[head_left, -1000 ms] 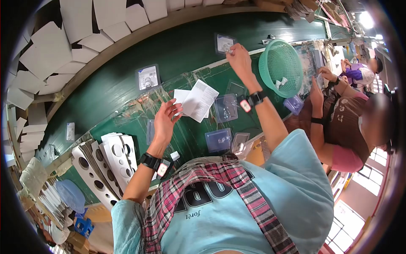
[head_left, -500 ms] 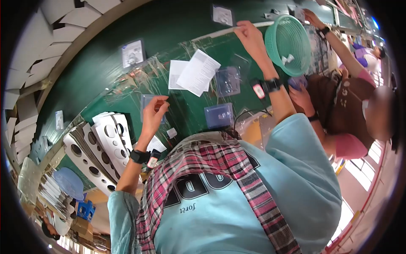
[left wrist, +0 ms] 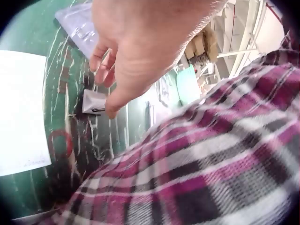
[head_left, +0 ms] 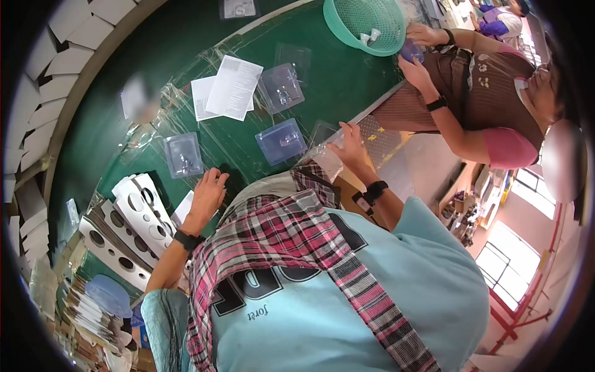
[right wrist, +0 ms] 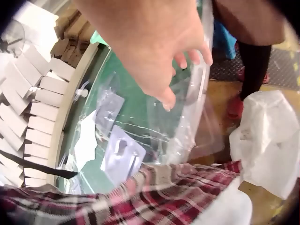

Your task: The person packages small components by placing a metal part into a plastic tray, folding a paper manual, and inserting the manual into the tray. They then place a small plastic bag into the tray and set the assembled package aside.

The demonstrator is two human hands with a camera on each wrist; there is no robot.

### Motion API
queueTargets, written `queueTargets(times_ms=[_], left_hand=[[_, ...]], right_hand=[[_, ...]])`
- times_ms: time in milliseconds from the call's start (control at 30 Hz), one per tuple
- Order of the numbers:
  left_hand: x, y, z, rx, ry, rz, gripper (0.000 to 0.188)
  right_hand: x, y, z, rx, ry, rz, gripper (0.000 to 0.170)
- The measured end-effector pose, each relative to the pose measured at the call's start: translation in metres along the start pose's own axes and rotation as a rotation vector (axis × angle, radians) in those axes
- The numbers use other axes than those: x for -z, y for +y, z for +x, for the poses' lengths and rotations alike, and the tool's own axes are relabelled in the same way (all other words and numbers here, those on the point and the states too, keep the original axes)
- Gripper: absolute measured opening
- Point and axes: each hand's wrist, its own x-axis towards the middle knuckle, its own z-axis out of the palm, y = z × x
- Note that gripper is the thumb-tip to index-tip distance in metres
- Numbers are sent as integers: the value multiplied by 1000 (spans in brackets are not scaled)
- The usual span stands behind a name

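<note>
Now that our right hand (head_left: 354,150) has come away from the carded blister pack (head_left: 238,7) on the far strip, it hangs at the near edge of the green table (head_left: 353,71), fingers loosely spread and, as far as we can see, holding nothing. Reading the head view as a dial centred on that hand, a clear blister tray (head_left: 323,131) lies at 10 o'clock, just beside the fingertips; whether they touch it, we cannot tell. The green basket (head_left: 387,28), with small white parts (head_left: 370,36) in it, sits at 12.

Half a second ago our left hand (head_left: 209,195) was over the tinted blister tray (head_left: 184,155), which now lies uncovered at 11 o'clock from it. Those fingers hang loosely curled, thumb apart from them, and the left wrist view shows a small white block (left wrist: 95,101) right by the thumb tip, contact unclear. From this hand, another blister tray (head_left: 280,141) lies at 2 o'clock and the printed leaflets (head_left: 235,87) at 12.

For the work in hand, we judge that attention has shifted from the far pack to loose packaging near us, with both hands free.
</note>
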Motion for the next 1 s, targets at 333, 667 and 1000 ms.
queueTargets(times_ms=[333, 667, 1000], left_hand=[[33, -24, 31, 159, 374, -340, 20], [148, -86, 136, 158, 848, -40, 29], [52, 17, 112, 156, -129, -1148, 53]], right_hand=[[-12, -5, 13, -91, 44, 159, 50], [-12, 44, 9, -210, -281, 813, 15], [36, -71, 46, -79, -241, 946, 17]])
